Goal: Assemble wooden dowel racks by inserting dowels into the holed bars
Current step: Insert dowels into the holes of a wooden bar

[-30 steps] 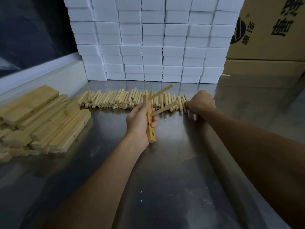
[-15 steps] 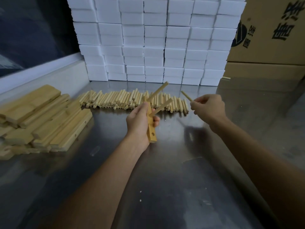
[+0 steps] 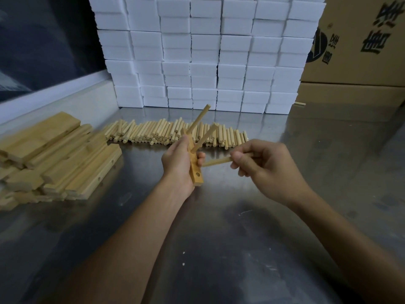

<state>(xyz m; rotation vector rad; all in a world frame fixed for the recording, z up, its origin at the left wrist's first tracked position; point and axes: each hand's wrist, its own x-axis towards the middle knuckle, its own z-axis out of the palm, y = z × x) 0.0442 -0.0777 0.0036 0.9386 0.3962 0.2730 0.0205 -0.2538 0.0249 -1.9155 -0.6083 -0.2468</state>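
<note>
Two dowels (image 3: 198,121) angled from pale holed bar (image 3: 195,170), left hand (image 3: 178,163) gripping; right hand (image 3: 266,167) pinching third dowel (image 3: 217,161), tip seemingly unseated.

Steel table (image 3: 219,249): dowel row (image 3: 171,133) centre-back, holed bars (image 3: 65,159) stacked left, white blocks (image 3: 206,53) & cardboard boxes (image 3: 361,62) behind.

Light: we see a dim scene, lit from above.
Glare: soft sheen on the steel table (image 3: 230,249) below the grip.
Shadows: dark patches under both forearms.
Brightest: white blocks (image 3: 203,53) beyond the grip.
Distortion: wide-angle bending at the edges.
Focus: we find the near forearms soft.
</note>
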